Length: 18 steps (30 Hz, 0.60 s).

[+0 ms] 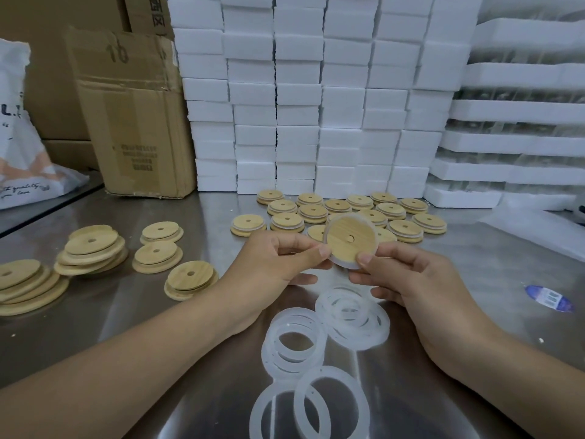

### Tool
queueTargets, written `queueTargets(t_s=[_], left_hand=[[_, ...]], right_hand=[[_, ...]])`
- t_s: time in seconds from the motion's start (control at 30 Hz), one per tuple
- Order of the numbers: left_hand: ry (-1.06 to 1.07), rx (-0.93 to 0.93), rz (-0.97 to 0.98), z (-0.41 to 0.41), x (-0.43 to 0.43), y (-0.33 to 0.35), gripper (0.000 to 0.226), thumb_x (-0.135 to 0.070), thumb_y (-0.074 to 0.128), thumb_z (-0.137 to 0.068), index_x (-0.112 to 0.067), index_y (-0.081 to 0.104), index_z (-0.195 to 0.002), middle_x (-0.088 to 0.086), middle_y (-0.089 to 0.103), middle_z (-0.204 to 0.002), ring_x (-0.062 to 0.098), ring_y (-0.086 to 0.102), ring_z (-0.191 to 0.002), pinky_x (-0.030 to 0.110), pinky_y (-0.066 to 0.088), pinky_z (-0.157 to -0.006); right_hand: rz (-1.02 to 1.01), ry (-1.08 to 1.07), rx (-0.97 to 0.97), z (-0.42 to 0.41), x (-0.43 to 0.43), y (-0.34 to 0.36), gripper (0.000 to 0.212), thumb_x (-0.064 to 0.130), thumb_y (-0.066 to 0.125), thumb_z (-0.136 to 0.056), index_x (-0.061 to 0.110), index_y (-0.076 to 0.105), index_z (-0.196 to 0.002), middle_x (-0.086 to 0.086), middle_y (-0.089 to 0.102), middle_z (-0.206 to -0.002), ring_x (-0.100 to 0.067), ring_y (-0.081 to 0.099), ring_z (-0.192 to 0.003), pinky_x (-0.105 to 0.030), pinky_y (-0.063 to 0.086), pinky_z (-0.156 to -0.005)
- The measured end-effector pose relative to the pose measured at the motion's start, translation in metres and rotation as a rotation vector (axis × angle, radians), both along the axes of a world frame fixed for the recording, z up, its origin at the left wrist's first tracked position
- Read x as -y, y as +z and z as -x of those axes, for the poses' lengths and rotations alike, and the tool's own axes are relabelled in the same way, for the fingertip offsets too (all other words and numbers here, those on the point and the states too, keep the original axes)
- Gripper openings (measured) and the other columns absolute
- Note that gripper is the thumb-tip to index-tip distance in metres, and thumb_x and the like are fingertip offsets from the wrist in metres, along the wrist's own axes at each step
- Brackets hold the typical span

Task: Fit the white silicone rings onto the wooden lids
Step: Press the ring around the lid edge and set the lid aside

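Head view: you hold one wooden lid (348, 240) above the steel table (126, 296), face tilted toward you. Your left hand (285, 251) pinches its left edge, your right hand (408, 274) its lower edge. A white silicone ring (343, 264) encircles its rim. Finished lids (405, 231) lie just beyond; bare lids (91, 248) lie well left, nearer your left hand.

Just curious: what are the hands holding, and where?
A wooden lid with a white ring on it, pinched by its rim: left hand at the left edge, right hand at the bottom edge.
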State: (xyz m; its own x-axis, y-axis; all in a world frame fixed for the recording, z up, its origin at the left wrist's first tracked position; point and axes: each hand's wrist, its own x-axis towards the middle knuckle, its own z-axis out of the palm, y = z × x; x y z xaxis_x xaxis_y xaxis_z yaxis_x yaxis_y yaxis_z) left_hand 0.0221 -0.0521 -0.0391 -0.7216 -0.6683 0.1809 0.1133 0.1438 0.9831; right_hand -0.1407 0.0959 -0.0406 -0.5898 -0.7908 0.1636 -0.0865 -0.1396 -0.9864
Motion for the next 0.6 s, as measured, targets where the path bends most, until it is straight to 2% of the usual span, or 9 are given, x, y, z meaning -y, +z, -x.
queueTargets(t_s=[0.23, 0.43, 0.6], left_hand=[[-0.010, 0.073, 0.007, 0.0013, -0.0012, 0.0031, 0.018, -0.026, 0.084, -0.091, -0.010, 0.086, -0.100, 0.005, 0.084, -0.104, 0.016, 0.079, -0.105, 0.029, 0.063, -0.089], [-0.029, 0.101, 0.042, 0.0015, -0.0036, 0.0056, 0.009, -0.027, 0.085, -0.090, -0.019, 0.087, -0.094, 0.000, 0.084, -0.103, 0.013, 0.078, -0.106, 0.023, 0.061, -0.086], [-0.047, 0.121, 0.039, 0.0033, -0.0036, 0.0077, 0.006, -0.024, 0.084, -0.091, -0.024, 0.087, -0.086, 0.001, 0.084, -0.101, 0.013, 0.077, -0.107, 0.027, 0.061, -0.087]], right_hand=[[-0.002, 0.026, 0.003, -0.0006, 0.0009, -0.0010, 0.024, 0.020, 0.081, -0.088, 0.001, 0.075, -0.102, -0.014, 0.082, -0.092, -0.021, 0.080, -0.095, -0.032, 0.053, -0.077], [0.008, 0.030, 0.056, -0.0033, -0.0003, 0.0028, 0.019, 0.018, 0.079, -0.090, 0.002, 0.075, -0.101, -0.015, 0.082, -0.095, -0.022, 0.081, -0.093, -0.032, 0.054, -0.079], [0.021, 0.033, 0.097, -0.0035, -0.0010, 0.0038, 0.017, 0.018, 0.079, -0.089, 0.004, 0.072, -0.097, -0.015, 0.082, -0.097, -0.022, 0.081, -0.095, -0.032, 0.054, -0.079]])
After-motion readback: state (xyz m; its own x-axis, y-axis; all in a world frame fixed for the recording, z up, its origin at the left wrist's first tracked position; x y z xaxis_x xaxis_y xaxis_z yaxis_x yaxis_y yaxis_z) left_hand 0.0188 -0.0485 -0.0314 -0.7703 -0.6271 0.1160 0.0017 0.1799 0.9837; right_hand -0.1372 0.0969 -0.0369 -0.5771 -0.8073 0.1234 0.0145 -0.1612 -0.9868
